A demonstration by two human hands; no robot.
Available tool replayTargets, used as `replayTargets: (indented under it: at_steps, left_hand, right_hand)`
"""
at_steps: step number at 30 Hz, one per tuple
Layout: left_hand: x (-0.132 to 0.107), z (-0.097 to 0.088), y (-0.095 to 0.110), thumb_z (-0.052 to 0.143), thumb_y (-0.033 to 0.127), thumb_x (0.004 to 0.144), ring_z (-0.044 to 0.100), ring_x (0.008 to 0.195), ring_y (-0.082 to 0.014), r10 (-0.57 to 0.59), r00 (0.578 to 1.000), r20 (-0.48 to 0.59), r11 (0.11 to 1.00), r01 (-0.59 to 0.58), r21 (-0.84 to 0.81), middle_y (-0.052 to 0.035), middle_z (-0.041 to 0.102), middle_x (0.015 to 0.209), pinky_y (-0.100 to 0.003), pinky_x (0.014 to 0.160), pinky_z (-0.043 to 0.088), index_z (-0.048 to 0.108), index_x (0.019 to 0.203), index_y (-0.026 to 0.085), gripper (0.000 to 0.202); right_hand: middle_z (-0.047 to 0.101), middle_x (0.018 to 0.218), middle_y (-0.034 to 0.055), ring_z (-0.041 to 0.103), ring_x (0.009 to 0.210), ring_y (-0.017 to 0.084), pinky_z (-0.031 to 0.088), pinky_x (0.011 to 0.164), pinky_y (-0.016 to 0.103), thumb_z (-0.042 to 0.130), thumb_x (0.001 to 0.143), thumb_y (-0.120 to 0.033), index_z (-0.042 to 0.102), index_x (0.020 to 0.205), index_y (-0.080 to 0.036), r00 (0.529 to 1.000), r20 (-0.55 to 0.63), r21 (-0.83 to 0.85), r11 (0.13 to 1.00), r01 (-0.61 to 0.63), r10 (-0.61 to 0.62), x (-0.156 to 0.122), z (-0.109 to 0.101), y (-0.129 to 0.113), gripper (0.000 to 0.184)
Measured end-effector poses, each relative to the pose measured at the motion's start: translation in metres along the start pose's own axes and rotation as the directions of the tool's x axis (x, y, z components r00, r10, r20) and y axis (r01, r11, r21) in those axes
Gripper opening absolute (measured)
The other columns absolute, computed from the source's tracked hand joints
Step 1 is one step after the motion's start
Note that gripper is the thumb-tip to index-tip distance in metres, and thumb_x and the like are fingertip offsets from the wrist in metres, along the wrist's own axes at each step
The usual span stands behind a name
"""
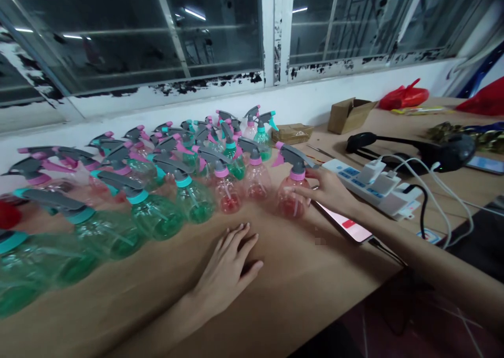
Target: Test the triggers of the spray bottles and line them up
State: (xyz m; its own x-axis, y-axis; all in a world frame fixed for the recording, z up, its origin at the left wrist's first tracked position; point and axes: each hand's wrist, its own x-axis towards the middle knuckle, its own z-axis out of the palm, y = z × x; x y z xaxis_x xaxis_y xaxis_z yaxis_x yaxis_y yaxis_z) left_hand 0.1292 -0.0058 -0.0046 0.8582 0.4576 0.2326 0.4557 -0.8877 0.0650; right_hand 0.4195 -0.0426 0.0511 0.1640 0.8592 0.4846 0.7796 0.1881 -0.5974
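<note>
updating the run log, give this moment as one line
left hand flat on table | right hand touching pink spray bottle

The left hand (230, 266) lies flat, palm down, fingers spread and pointing forward, its forearm running back toward the lower left. The right hand (328, 190) reaches forward from a long, outstretched arm, fingers loosely extended leftward, thumb raised above them.

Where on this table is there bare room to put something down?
Bare wood lies at the table's near edge, around the left hand, before the spray bottles. Those pack the left and back; phone, power strip and cables crowd the right.
</note>
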Motion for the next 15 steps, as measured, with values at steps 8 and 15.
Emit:
replayTargets:
  at_steps: [8, 15]
  left_hand:
    - [0.014, -0.001, 0.003, 0.050, 0.040, 0.093, 0.040, 0.128, -0.0296, 0.028, 1.000, 0.007, 0.999, -0.027, -0.016, -0.0134, 0.043, 0.140, -0.052, 0.104, 0.033, 0.050, 0.128, 0.016, 0.043]
    - [0.017, -0.002, 0.002, 0.053, 0.037, 0.092, 0.040, 0.128, -0.0305, 0.031, 0.999, 0.030, 0.999, -0.030, -0.014, -0.0142, 0.042, 0.140, -0.052, 0.104, 0.033, 0.052, 0.128, 0.015, 0.042]
  right_hand:
    - [0.072, 0.097, 0.0122, 0.067, 0.090, 0.028, 0.051, 0.079, 0.042, 0.064, 0.077, -0.050, 0.065, 0.100, -0.015, 0.999, -0.013, 0.043, 0.999, -0.030, 0.031, 0.037, 0.007, 0.026, 0.041]
    - [0.072, 0.099, 0.0103, 0.066, 0.091, 0.028, 0.050, 0.082, 0.042, 0.065, 0.076, -0.050, 0.064, 0.100, -0.016, 0.999, -0.023, 0.059, 0.998, -0.033, 0.035, 0.058, 0.016, 0.035, 0.040]
